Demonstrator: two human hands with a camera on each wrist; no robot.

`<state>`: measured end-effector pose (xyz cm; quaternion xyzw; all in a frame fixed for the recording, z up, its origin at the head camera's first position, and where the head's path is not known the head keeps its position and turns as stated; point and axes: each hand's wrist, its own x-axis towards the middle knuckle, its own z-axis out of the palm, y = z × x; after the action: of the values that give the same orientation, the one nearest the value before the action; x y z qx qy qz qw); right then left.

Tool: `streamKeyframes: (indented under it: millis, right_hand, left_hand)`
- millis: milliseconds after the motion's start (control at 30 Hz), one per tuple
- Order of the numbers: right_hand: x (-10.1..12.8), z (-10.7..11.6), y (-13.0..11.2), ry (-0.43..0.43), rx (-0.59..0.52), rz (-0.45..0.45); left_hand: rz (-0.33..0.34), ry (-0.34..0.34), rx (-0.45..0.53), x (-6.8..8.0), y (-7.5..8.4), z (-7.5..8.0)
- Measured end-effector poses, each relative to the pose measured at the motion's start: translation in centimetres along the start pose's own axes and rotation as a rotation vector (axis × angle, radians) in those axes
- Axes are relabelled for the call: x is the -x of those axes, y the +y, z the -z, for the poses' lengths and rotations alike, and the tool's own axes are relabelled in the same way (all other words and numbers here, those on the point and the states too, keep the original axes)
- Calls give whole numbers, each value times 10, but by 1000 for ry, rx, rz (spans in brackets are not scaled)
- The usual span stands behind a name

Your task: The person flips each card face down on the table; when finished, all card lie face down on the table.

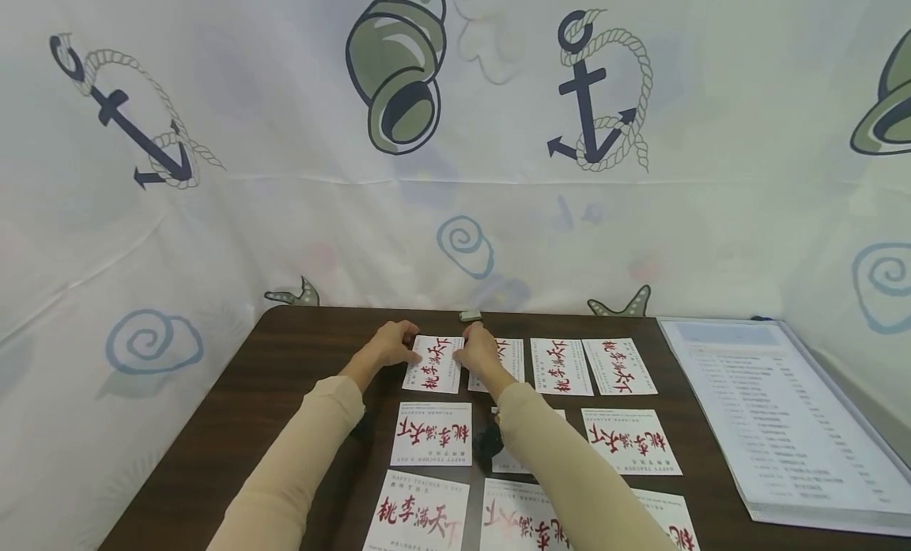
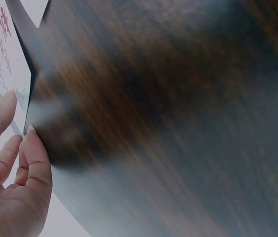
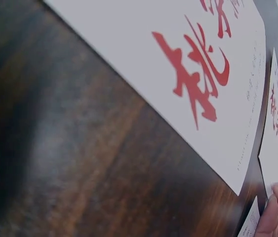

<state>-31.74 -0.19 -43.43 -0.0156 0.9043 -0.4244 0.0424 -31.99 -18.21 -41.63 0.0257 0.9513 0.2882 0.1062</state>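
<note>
Left hand [image 1: 390, 344], right hand [image 1: 481, 352], both pinching one card [image 1: 436, 365] (of ten), one table [image 1: 299, 369]

Table top [image 1: 306, 339]: dark wood grain, smooth, low sheen, with a pale gleam in the left wrist view (solid wood or laminate, cannot tell). Cards [image 1: 432, 364]: white paper, smooth, mostly matt, red print lying flat. Backdrop [image 1: 285, 140]: printed cloth, softly creased. Sleeves [image 1: 288, 464]: matt cloth, lightly wrinkled.
</note>
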Motion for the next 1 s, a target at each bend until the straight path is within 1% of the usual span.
streamKeyframes:
  millis: [133, 200, 300, 500, 600, 667, 767, 800, 867, 933, 1000]
  right_hand:
    - [2, 0, 1, 27, -75, 9]
    - [3, -2, 2, 46, -112, 28]
    - [6, -4, 3, 72, -137, 56]
    - [6, -6, 7, 133, -151, 106]
    - [5, -6, 8, 135, -243, 115]
    - [5, -6, 9, 113, -349, 104]
    - [5, -5, 10, 58, -510, 65]
    - [5, -4, 10, 43, -552, 49]
    - [8, -3, 9, 33, -610, 30]
    - [10, -2, 8, 56, -637, 14]
    - [15, -2, 5, 93, -649, 17]
  left_hand:
    - [-5, 9, 14, 0, 0, 0]
    - [-10, 20, 22, 0, -2, -1]
    - [-9, 47, 52, 1, -4, -3]
    - [-37, 114, 173, 2, -8, -5]
    - [-69, 121, 259, 4, -13, -1]
    - [-91, 95, 347, 6, -15, 3]
    - [-99, 30, 505, 8, -18, 10]
    - [-95, 9, 551, 9, -18, 12]
    - [-64, -19, 632, 10, -17, 15]
    - [-34, -30, 696, 11, -16, 18]
    - [-6, -24, 747, 13, -14, 21]
